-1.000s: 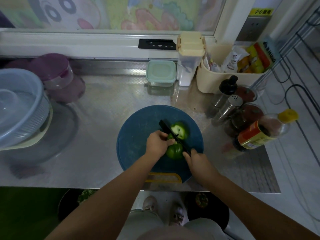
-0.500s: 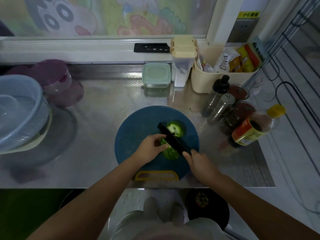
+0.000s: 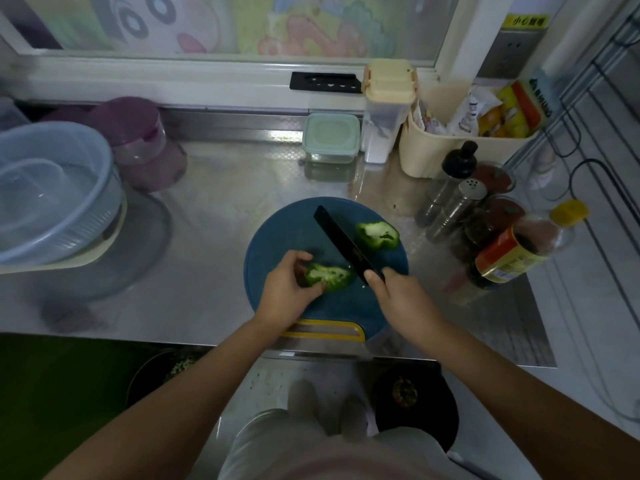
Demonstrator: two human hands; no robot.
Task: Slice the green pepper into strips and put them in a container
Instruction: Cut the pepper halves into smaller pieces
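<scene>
Writing: the yellow sticker starts "小心", rest blurred; the bottle label is unreadable.
Left grip: your left hand pinches the near pepper half, cut side up, on the cutting board.
Right grip: your right hand clasps the black knife, blade angled away leftward.
Far pepper half: on the board, just right of the blade.

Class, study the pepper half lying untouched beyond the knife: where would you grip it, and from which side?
Probably pinch the far pepper half across its outer walls, from above on its right side. It lies cut face up on the cutting board, and the knife blade runs close along its left.
</scene>
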